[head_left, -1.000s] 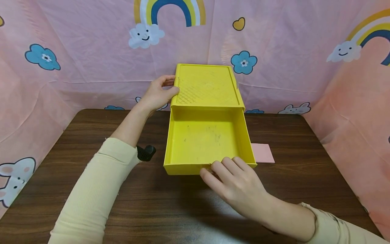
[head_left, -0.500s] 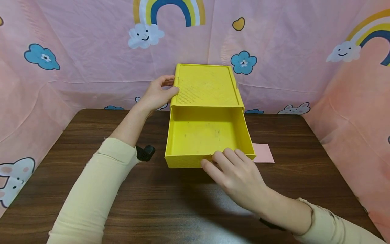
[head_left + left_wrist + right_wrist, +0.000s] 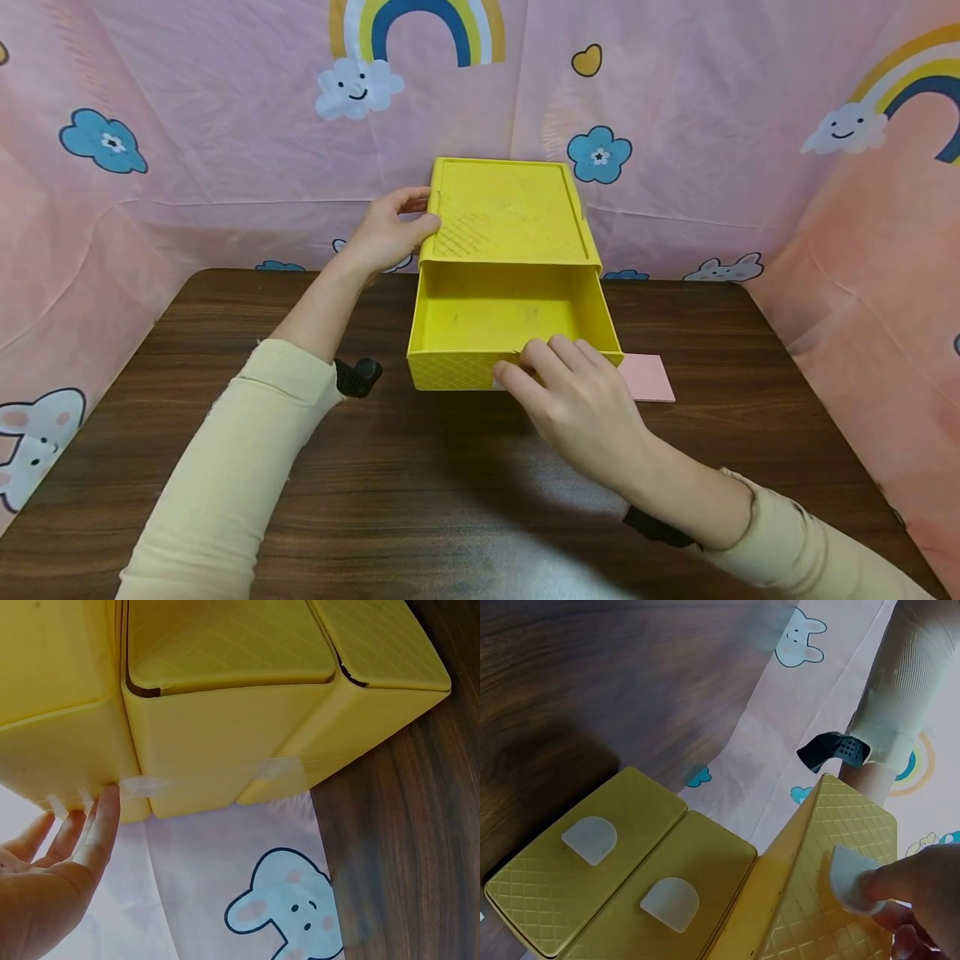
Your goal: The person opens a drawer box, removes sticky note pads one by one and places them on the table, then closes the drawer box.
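A yellow plastic drawer unit (image 3: 513, 208) stands at the back of the table, its top drawer (image 3: 452, 372) pulled partway out with a bare interior. My right hand (image 3: 581, 404) is at the drawer's front, fingers over the upper edge. In the right wrist view, the thumb and fingers pinch the white handle tab (image 3: 847, 879) on that front. My left hand (image 3: 390, 232) steadies the unit's left side, thumb at the top edge. Its fairly straight fingers (image 3: 105, 825) press the side wall in the left wrist view.
Two lower drawers, one with a white tab (image 3: 590, 838) and the other with a similar tab (image 3: 673, 901), are closed. A pink square pad (image 3: 649, 377) lies right of the unit on the dark wooden table (image 3: 360, 492). Pink printed cloth (image 3: 247, 108) hangs close behind.
The top drawer has slid inward, away from me, with my right hand moving along on its front. My left hand stays in place on the unit.
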Tool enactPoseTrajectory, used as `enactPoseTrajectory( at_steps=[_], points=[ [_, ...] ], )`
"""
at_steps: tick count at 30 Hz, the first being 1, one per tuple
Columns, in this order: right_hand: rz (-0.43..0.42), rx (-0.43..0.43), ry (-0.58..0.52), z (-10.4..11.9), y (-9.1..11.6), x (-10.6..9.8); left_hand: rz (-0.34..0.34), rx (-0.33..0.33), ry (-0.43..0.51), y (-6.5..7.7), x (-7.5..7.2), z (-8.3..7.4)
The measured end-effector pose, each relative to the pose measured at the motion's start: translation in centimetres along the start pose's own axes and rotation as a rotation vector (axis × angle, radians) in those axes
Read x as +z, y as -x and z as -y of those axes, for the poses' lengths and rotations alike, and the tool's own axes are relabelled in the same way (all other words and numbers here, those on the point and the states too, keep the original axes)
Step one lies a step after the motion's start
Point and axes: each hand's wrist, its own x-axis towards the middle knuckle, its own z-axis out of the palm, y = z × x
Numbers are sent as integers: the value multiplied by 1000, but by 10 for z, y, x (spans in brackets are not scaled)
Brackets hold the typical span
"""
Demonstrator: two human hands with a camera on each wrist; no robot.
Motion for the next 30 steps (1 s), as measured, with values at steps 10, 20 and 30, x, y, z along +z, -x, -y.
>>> enactPoseTrajectory(
  at_steps=[10,20,30],
  points=[
    [24,42,4,-13,-4,12,4,2,9,-1,0,1],
    [50,79,-3,-21,-8,21,6,12,9,-1,0,2],
    [29,79,3,-30,-12,32,6,4,13,0,0,1]
  ],
)
